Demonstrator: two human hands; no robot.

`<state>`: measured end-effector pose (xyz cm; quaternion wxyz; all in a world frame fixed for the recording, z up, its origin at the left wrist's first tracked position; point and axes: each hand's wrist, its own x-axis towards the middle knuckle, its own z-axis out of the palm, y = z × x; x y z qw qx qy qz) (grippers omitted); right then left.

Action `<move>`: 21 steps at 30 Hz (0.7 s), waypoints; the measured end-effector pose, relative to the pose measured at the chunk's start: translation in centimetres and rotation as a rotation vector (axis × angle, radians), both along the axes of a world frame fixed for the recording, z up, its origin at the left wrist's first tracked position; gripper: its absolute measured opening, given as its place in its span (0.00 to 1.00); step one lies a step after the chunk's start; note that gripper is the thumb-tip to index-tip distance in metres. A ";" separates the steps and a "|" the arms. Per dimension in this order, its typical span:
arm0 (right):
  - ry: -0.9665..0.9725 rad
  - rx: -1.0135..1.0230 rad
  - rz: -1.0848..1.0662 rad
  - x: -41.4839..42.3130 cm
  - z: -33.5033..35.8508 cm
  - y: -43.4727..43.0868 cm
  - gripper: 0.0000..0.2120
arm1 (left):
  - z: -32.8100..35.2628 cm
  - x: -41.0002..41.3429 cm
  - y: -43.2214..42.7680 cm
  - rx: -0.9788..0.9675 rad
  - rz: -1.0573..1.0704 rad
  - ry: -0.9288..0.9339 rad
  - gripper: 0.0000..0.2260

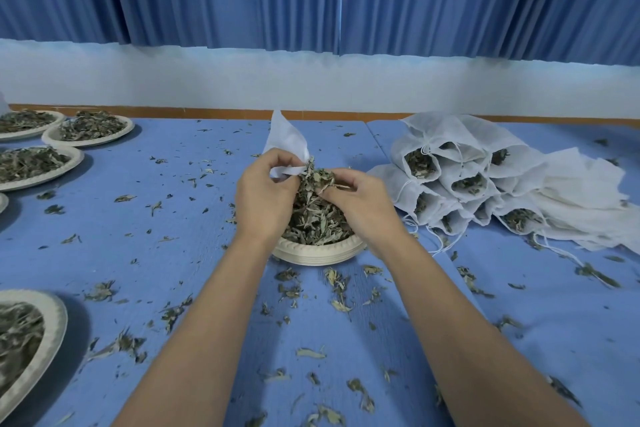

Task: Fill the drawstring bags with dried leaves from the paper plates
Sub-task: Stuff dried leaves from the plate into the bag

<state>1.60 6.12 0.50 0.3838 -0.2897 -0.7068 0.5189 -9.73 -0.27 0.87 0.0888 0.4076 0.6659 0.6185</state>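
A paper plate [317, 251] heaped with dried leaves [313, 218] sits in the middle of the blue table. Above it my left hand [266, 196] pinches the mouth of a white drawstring bag [285, 140] that stands up behind the hands. My right hand [360, 203] grips a bunch of dried leaves at the bag's opening. The inside of the bag is hidden.
A pile of filled white bags [460, 180] lies at the right, with flat empty bags [581, 204] beside it. Several leaf-filled plates [88, 130] stand at the left, one [31, 340] near the front edge. Loose leaves litter the table [156, 253].
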 end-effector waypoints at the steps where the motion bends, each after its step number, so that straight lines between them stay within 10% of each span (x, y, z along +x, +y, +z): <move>1: 0.013 -0.018 0.015 -0.1 0.0 0.0 0.12 | -0.1 0.0 0.1 -0.008 0.012 0.023 0.13; 21: 0.114 -0.001 -0.387 -1.4 -0.5 -1.1 0.09 | 0.6 0.3 -0.5 -0.151 -0.224 0.048 0.11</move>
